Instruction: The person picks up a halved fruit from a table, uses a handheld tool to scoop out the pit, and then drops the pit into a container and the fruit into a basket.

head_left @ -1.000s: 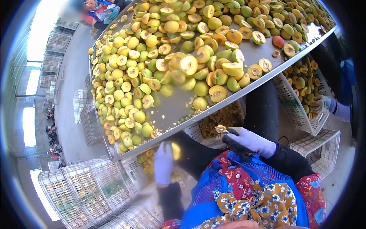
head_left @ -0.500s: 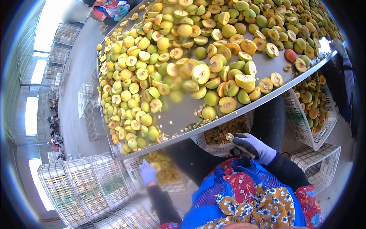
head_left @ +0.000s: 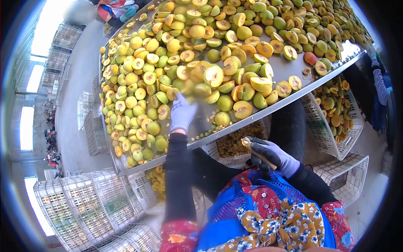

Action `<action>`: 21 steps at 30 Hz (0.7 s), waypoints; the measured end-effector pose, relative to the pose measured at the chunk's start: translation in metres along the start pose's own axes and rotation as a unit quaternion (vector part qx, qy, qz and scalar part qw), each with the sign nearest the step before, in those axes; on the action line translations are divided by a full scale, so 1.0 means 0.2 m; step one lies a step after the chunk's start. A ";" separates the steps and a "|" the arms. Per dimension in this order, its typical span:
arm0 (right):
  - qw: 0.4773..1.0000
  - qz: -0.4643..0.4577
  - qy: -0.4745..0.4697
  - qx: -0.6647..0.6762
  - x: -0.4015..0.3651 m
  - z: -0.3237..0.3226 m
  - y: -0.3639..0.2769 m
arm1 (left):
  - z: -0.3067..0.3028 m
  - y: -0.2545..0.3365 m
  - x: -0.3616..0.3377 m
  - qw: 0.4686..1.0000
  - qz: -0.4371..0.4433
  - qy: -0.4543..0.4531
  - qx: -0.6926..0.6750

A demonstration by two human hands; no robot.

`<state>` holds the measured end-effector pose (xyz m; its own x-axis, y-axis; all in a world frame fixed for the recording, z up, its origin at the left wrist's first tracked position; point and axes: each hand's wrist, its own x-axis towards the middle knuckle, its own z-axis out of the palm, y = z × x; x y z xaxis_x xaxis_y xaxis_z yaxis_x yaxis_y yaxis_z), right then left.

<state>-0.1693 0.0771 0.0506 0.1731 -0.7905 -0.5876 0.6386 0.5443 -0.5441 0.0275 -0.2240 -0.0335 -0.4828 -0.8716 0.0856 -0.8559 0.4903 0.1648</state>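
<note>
My left hand [head_left: 183,112], in a pale lavender glove, reaches over the metal table with its fingers stretched out. Its fingertips are right at a halved yellow-green fruit [head_left: 172,93], apricot- or plum-like. Below the table edge, in front of my lap, my right hand [head_left: 277,156] wears a lavender glove with dark fingers. It is closed around a short brown wooden-looking tool [head_left: 262,156], whose pale end points up and left. Halved fruits with pits showing, such as one large half [head_left: 213,76], lie just beyond my left hand.
The metal table's raised rim [head_left: 235,131] runs across in front of me. Under it stand a crate of scraps [head_left: 205,148] and a fruit-filled crate [head_left: 310,115]. White crates [head_left: 79,201] stack at left. Other people work at the far left [head_left: 119,10] and right [head_left: 380,84].
My left hand has moved up from above the crate below the table to the fruit on top. My right hand stays near my lap, its tool now showing more clearly.
</note>
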 end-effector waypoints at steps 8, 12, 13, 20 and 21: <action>0.996 -0.012 -0.084 0.018 0.01 -0.02 0.00 | -0.30 0.33 -0.47 0.568 -0.187 -0.230 -0.767; 0.996 -0.002 -0.091 0.011 0.02 -0.01 0.01 | -0.36 0.56 -0.66 0.604 -0.144 -0.251 -0.742; 0.996 0.003 -0.090 0.012 0.02 0.00 0.01 | -0.39 0.61 -0.68 0.607 -0.124 -0.257 -0.741; 0.986 -0.039 -0.086 -0.136 -0.05 0.08 -0.03 | -0.27 0.63 -0.79 0.643 -0.123 -0.175 -0.736; 0.977 -0.082 -0.037 -0.195 -0.04 0.07 -0.01 | -0.29 0.62 -0.79 0.613 -0.146 -0.193 -0.752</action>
<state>-0.1614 0.0787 0.0658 0.1550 -0.8866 -0.4358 0.3298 0.4622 -0.8231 0.0075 -0.0260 0.0312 -0.6057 -0.7119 -0.3554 0.0816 -0.4999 0.8622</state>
